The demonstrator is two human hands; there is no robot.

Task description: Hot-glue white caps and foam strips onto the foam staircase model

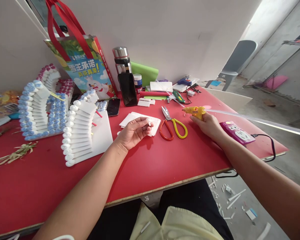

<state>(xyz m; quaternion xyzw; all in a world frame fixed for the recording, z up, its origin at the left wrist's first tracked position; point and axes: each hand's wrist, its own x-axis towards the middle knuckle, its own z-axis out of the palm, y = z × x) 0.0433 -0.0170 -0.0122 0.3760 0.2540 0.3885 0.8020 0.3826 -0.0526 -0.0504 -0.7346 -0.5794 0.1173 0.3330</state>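
Observation:
Between the fingertips of my left hand [137, 130] is a small white piece [149, 122], too small to make out exactly. My right hand [207, 123] is wrapped round a yellow glue gun [193, 110], its nozzle pointing left; a long clear glue stick [255, 119] trails from its back. White paper sheets [130, 120] lie beneath and behind my left hand. Scissors [173, 124] with one red and one yellow handle rest between both hands, blades slightly apart. To the left stands a curved row of white rolled pieces [77, 133] on a white board [103, 133].
A blue-and-white curved stack [35, 106] and a printed bag [87, 66] stand at the left. Along the back are a thermos [120, 55], a propped phone [127, 89] and a green-handled cutter [178, 96]. A purple power strip [237, 132] lies right of my arm.

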